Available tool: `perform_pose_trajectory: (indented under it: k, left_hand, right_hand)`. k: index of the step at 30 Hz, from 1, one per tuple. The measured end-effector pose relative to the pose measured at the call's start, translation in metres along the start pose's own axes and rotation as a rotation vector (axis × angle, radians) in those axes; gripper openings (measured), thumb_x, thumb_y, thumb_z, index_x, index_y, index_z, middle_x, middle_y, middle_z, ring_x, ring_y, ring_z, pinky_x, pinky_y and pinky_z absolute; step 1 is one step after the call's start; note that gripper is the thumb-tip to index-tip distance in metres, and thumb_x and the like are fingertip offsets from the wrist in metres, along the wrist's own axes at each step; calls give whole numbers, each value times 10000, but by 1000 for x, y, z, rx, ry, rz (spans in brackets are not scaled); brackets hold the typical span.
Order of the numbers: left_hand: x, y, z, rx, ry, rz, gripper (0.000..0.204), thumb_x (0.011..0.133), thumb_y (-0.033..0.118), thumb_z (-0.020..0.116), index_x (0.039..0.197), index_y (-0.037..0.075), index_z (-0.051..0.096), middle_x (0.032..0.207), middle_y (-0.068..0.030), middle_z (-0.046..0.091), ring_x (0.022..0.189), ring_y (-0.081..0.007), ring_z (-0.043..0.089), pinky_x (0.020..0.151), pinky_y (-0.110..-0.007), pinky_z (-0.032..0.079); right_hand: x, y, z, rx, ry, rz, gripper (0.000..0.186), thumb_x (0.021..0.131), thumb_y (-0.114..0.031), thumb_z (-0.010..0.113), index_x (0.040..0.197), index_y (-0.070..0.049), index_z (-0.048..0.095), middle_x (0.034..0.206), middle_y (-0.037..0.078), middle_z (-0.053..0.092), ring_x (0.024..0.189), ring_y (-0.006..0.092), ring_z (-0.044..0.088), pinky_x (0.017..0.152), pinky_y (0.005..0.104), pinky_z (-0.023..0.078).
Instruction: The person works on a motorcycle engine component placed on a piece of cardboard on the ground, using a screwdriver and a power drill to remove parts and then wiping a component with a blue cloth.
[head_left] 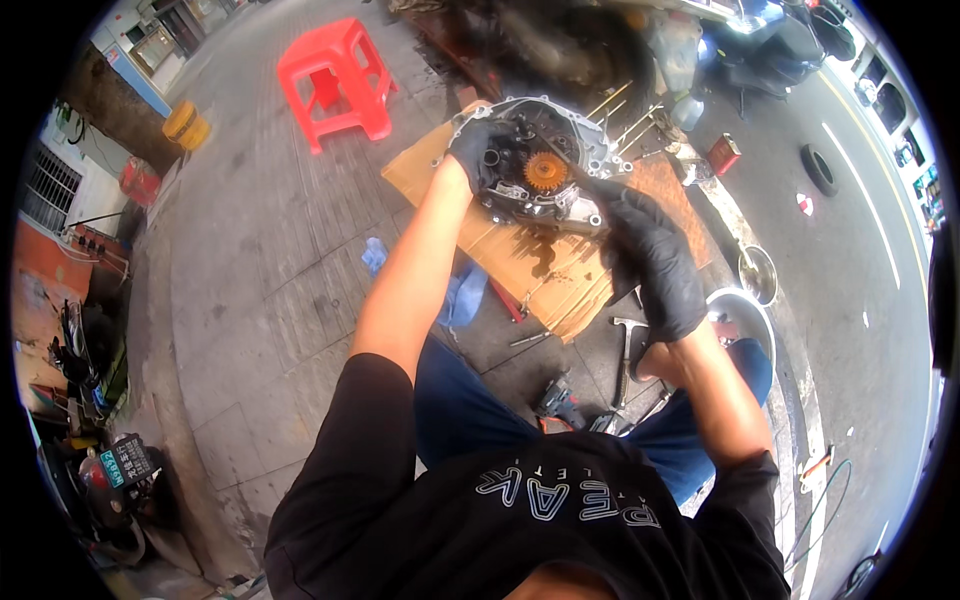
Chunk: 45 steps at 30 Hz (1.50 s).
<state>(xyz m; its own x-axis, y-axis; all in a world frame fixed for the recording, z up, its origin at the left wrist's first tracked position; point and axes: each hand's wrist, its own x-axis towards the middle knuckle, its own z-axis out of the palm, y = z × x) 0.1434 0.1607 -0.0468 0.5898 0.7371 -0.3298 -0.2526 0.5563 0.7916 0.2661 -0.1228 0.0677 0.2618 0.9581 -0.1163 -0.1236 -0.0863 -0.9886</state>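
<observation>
Both gloved hands work on the grey engine case (540, 165), which rests on cardboard (520, 255) on the pavement: the left hand (480, 150) grips its rim to steady it, the right hand (650, 255) closes around a thin tool near the orange gear (545, 172).

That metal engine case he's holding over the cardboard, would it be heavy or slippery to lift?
The engine case is probably rigid and heavy for its size: cast metal with an orange gear inside. It is likely slippery, given dark stains on the cardboard beneath. The left hand grips its rim; the right hand is gloved too.

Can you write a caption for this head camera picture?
Black-gloved left hand steadies an engine case on cardboard while the right hand reaches its orange gear.
</observation>
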Motion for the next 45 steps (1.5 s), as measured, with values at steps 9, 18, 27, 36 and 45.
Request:
perform_pose_trajectory:
  k: [9, 18, 27, 36, 45]
  left_hand:
    - [2, -1, 3, 35, 31, -3, 182, 851, 106, 609, 1030, 91, 634, 863, -101, 699, 756, -240, 684, 640, -392, 589]
    - [1, 1, 6, 7, -1, 11, 166, 858, 129, 604, 1004, 88, 671, 855, -95, 704, 729, -236, 681, 636, -389, 589]
    - [7, -1, 4, -9, -14, -1, 176, 872, 149, 597, 1010, 78, 680, 862, -91, 708, 730, -239, 677, 651, -379, 577]
    - [8, -2, 1, 30, 28, -11, 190, 877, 147, 583, 1035, 71, 657, 868, -94, 703, 750, -231, 679, 661, -370, 575]
    - [5, -1, 8, 21, 109, -10, 184, 875, 135, 574, 1025, 62, 653, 865, -102, 704, 723, -247, 680, 616, -377, 570]
  right_hand:
    - [69, -18, -54, -564, -181, -353, 347, 998, -259, 463, 1238, -78, 635, 653, 14, 590, 447, 60, 418, 431, 214, 344]
    - [94, -62, -55, -717, -300, -309, 345, 979, -289, 500, 1185, -53, 643, 717, 62, 648, 419, 74, 429, 388, 217, 345]
    - [94, -92, -45, -644, -302, -207, 327, 961, -265, 452, 1108, -66, 666, 948, 68, 735, 467, 71, 447, 380, 220, 357]
    - [108, -110, -18, -684, -212, -150, 346, 942, -369, 540, 999, -61, 687, 775, 53, 686, 446, 81, 440, 373, 237, 334]
    - [126, -128, 0, -712, -294, -181, 375, 983, -343, 481, 968, -41, 703, 853, 71, 739, 456, 69, 459, 393, 234, 392]
